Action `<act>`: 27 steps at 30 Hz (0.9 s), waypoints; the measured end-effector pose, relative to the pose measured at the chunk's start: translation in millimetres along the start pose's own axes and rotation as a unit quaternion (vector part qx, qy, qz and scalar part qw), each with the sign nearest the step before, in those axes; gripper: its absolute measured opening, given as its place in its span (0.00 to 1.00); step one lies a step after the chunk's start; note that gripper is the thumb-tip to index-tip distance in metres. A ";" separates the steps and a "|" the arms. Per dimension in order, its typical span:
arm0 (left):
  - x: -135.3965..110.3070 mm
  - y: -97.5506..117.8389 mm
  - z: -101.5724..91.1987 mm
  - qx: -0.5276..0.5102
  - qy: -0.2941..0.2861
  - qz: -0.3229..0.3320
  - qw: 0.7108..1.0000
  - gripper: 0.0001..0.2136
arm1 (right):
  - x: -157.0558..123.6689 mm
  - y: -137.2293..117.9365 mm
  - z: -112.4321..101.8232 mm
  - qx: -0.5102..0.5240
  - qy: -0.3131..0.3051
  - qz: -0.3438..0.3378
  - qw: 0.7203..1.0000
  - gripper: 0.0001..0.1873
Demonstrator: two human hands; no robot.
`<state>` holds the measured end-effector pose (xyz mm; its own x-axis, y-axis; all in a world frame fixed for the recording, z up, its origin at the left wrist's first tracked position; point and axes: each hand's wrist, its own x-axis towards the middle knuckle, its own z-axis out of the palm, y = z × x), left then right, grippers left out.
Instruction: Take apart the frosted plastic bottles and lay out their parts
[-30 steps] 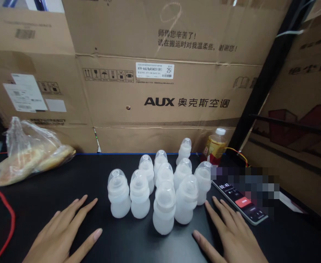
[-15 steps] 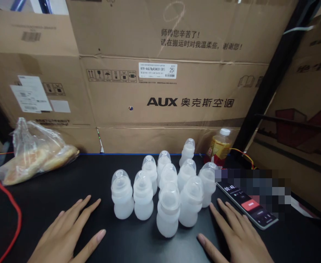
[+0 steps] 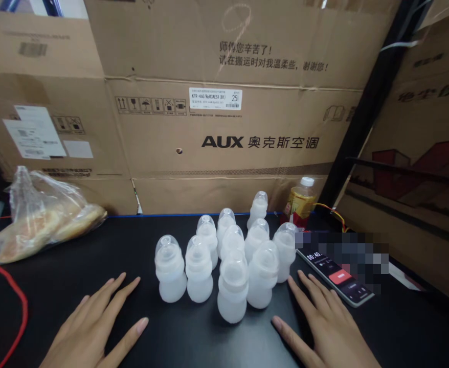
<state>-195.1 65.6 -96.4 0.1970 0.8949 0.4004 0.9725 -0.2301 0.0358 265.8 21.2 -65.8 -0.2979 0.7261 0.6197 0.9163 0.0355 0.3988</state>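
Note:
Several frosted white baby bottles with clear domed caps stand upright in a loose cluster on the black table. The nearest baby bottle is at the front; another baby bottle marks the left end, and one baby bottle stands at the back. My left hand lies spread and empty, left of the cluster and apart from it. On the other side, my right hand also rests with fingers apart, holding nothing, its fingertips close to the right-hand baby bottle.
A phone with a timer lies at the right, partly blurred out. Behind it stands a drink bottle. Bread in a clear plastic bag and a red cable are at the left. Cardboard walls the back.
The view has shifted slightly, so the bottles, phone and cardboard appear a little further left. Both hands stay spread on the table, and the bottles keep their arrangement.

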 end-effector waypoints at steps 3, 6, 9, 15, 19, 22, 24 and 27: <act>-0.2 -1.0 0.6 0.006 0.015 0.008 1.000 0.30 | -3.0 0.5 4.5 0.003 0.001 -0.001 1.000 0.42; -1.0 -4.0 3.5 0.013 0.012 0.031 0.999 0.29 | -4.8 1.3 8.8 -0.001 0.009 -0.006 1.000 0.42; -1.0 -6.0 7.2 0.014 0.033 0.035 0.999 0.30 | -3.7 2.1 9.6 -0.007 0.007 -0.007 1.000 0.43; -0.2 -1.9 7.0 0.008 0.050 0.029 0.998 0.30 | -2.4 3.0 7.0 -0.003 0.005 -0.013 1.000 0.43; -0.2 1.6 3.4 0.000 0.061 0.026 0.998 0.30 | -1.5 3.3 4.7 -0.006 0.011 -0.016 1.000 0.43; 0.8 2.2 2.6 0.002 0.058 0.025 0.998 0.29 | -0.1 2.8 3.6 -0.013 0.011 -0.017 1.000 0.43; 1.2 1.1 3.4 0.011 0.049 0.027 0.998 0.30 | 0.8 2.3 3.2 -0.020 0.013 -0.017 1.000 0.43; 0.5 -1.7 6.1 0.021 0.044 0.036 0.998 0.30 | 2.7 2.4 2.5 -0.030 0.025 -0.025 0.999 0.42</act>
<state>-195.9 68.8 -101.9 0.2572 0.8389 0.4798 0.9608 -0.2750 -0.0342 267.9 25.0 -64.8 -0.3565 0.6894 0.6306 0.8832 0.0284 0.4682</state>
